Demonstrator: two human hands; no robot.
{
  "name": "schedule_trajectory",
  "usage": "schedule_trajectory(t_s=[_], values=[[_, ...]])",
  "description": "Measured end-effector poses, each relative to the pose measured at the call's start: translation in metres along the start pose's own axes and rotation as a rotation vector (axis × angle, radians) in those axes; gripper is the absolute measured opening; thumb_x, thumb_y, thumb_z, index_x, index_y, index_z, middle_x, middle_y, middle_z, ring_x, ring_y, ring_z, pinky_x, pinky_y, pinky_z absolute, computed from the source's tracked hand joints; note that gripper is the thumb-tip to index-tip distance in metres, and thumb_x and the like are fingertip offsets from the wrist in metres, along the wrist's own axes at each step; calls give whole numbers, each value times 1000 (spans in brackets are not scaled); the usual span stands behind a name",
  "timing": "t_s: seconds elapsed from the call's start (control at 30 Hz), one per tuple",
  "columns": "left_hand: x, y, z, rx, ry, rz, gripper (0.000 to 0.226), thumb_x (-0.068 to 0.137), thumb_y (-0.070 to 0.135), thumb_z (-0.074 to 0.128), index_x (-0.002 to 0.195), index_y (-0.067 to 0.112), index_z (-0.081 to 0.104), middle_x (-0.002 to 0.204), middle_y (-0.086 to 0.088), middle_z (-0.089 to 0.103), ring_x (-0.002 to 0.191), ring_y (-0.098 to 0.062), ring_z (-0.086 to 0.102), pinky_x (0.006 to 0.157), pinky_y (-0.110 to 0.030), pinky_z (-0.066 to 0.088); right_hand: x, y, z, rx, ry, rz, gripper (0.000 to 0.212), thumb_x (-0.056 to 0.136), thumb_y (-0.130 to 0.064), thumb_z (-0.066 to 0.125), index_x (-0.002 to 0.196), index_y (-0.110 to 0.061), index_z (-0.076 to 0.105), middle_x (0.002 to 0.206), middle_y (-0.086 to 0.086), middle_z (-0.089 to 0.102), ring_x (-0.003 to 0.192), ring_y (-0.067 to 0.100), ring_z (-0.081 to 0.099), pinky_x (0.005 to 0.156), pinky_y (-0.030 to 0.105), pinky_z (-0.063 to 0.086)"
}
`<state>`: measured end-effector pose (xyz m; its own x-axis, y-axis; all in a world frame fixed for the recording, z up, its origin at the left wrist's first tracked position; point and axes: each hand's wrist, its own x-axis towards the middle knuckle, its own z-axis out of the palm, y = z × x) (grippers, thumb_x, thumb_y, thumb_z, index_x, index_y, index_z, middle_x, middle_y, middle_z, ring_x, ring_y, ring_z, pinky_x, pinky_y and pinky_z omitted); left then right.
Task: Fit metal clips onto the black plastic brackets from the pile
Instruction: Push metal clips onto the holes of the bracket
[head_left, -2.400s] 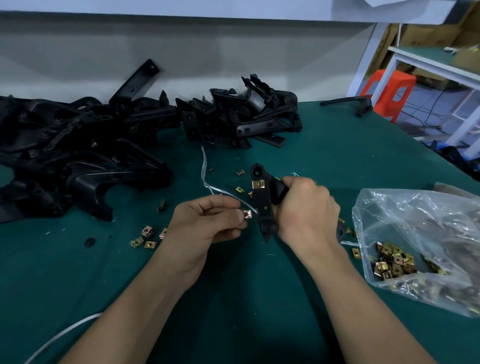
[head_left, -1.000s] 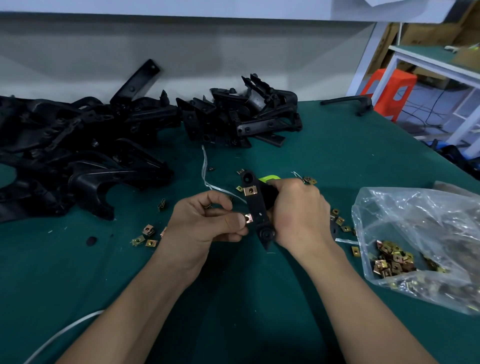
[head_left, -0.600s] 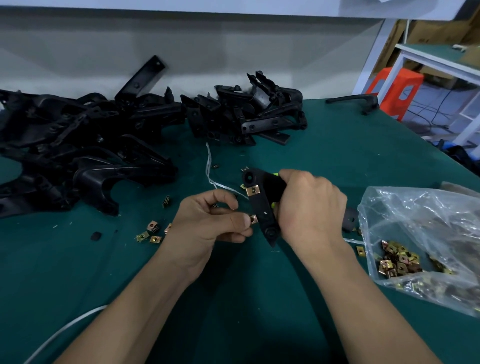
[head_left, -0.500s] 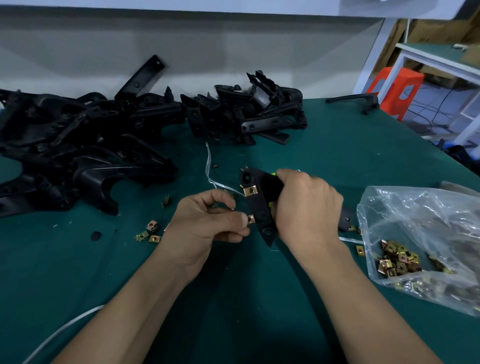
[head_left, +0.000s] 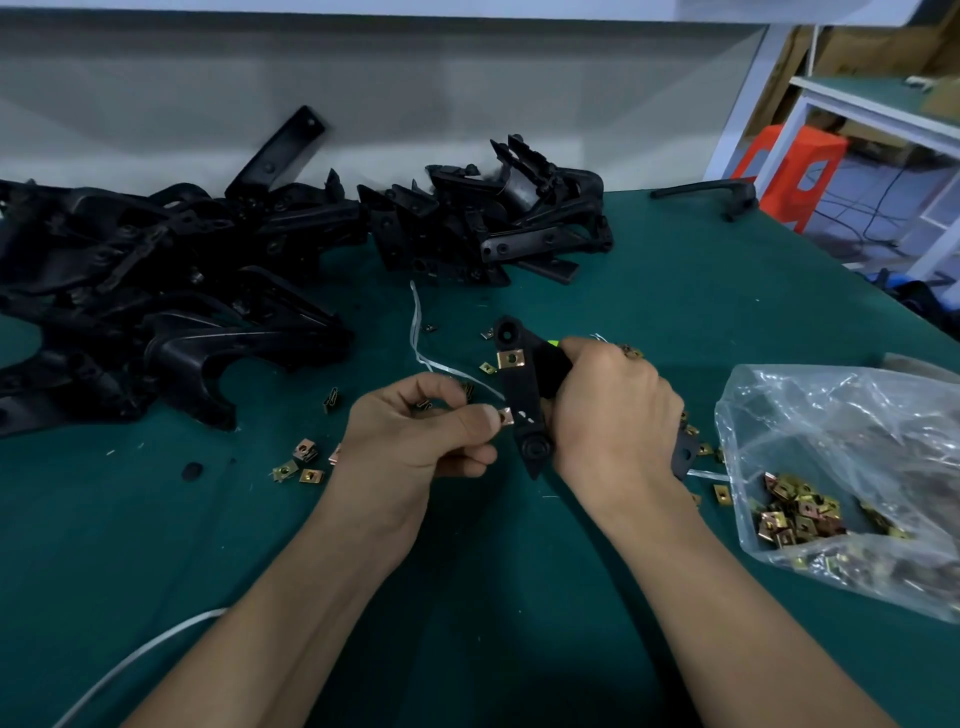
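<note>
I work in dim light from above. The clear bag (head_left: 860, 431) glares a little, the black pile (head_left: 156, 270) loses detail, straight lines bend near the edges.

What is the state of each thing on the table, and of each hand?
Left hand: pinches the second clip.
Right hand: grips the bracket.
Bracket: held, top clip fitted on it.
Second clip: at the bracket's edge; seated or not, cannot tell.
Pile: lies untouched on the table.
Loose clips: scattered on the table.
Bag: lies on the table, clips inside.
</note>
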<state>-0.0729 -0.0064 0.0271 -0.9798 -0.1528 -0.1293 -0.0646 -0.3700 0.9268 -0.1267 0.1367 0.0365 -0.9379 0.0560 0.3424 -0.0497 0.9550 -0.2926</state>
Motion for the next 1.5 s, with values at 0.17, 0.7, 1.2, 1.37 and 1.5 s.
schedule_trajectory(t_s=[0.17,0.7,1.2,1.37,1.5], values=[[-1,3,1,89,-40,58,27,60,4,85,58,25,69,53,-8,63,41,-16,59,42,-24,48,-1,-2,2,-52,44,-39,27,74,1,58,67,-21,45,52,-7,28,48,22,27,53,34,24],[4,16,-11,239,-76,-56,27,71,-7,81,86,10,67,51,-7,59,41,-15,54,41,-22,45,-2,-4,11,-128,-14,-89,19,79,-4,57,84,-22,58,55,-5,31,56,28,36,54,35,24],[-8,5,8,45,9,166,40,47,20,88,72,13,58,52,-10,64,38,-15,58,39,-21,46,-7,-9,8,-83,-17,-174,13,81,-19,57,81,-22,44,72,0,51,60,28,40,55,32,27],[-8,-5,9,-52,-4,30,27,47,25,88,63,21,68,57,-3,64,41,-9,56,41,-19,45,-15,-9,15,30,-150,-128,27,76,-16,66,79,-24,40,63,-4,40,65,33,51,59,31,32],[-5,-2,3,-146,-155,-101,33,55,10,88,86,18,82,67,0,69,46,-6,58,44,-15,47,-9,-9,10,95,-156,-93,28,69,-11,69,78,-26,48,64,-6,38,61,26,38,60,30,34]])
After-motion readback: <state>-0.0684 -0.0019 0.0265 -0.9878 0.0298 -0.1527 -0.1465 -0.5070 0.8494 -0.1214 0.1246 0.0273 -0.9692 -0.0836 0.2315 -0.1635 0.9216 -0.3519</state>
